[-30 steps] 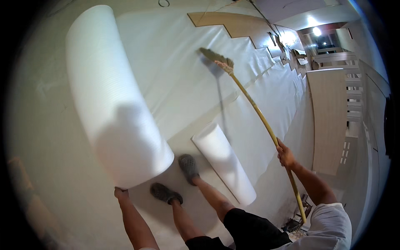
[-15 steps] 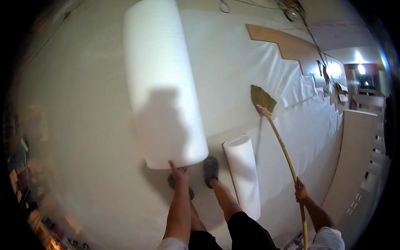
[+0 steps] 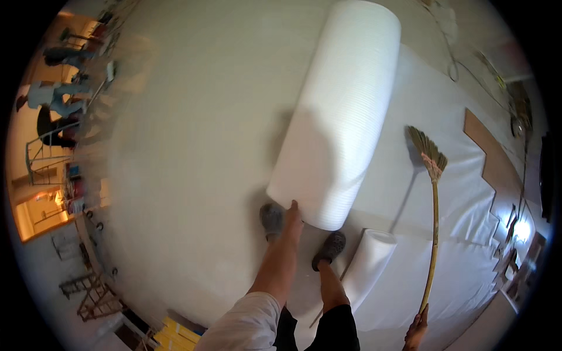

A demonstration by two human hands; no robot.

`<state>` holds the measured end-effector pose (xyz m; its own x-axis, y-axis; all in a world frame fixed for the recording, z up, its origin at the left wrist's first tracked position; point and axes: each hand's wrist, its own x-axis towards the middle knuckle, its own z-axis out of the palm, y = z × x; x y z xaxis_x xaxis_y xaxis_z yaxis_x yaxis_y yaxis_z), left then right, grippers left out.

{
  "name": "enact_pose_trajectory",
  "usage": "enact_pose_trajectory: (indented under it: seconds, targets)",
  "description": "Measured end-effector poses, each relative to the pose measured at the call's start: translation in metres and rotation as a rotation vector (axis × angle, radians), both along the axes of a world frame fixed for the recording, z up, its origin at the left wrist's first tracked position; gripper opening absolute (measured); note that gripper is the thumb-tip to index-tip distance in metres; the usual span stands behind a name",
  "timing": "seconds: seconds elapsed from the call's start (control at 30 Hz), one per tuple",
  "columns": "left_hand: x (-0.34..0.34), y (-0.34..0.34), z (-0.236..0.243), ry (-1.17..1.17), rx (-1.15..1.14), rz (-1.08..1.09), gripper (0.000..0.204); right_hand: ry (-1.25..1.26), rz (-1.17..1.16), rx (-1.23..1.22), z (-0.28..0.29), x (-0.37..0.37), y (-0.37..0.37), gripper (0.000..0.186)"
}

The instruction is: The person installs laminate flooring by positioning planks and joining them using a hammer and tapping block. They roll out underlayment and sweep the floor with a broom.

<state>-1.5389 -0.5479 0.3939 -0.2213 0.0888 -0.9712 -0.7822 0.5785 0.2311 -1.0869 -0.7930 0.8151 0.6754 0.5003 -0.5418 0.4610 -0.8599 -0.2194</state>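
Observation:
A large white roll of foam underlayment (image 3: pixel 357 99) lies across the floor, running away from me. My left hand (image 3: pixel 294 213) grips its near end, the thumb resting on the outside while the other fingers are mostly hidden. In my right hand (image 3: pixel 416 331), closed around the yellowish handle, is a broom (image 3: pixel 434 234). Its straw bristles (image 3: pixel 428 149) point away from me, up off the floor, and cast a shadow. Beside my right foot lies a smaller white foam roll (image 3: pixel 369 260), apart from both hands.
White sheeting (image 3: pixel 456 210) covers the floor on the right, bordered by stepped wood planks (image 3: pixel 494 155). A cable (image 3: pixel 453 64) lies at the far right. People (image 3: pixel 58 96) and a metal scaffold (image 3: pixel 44 155) are at the far left. Yellow packages (image 3: pixel 175 336) sit at lower left.
My view has turned left, so the rolls and broom appear further right. The large roll now slants to the right. My left hand stays at its near end; the broom remains in my right hand.

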Motion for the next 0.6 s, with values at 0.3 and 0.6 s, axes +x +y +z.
enact_pose_trajectory:
  seconds: [0.3, 0.6]
  targets:
    - [-0.145, 0.026, 0.005, -0.009, -0.200, -0.234, 0.064, 0.069, 0.469, -0.077, 0.026, -0.111, 0.141, 0.050]
    - [-0.195, 0.075, 0.028, 0.388, -0.257, -0.351, 0.068, 0.287, 0.375, -0.183, 0.063, -0.147, 0.108, 0.065]
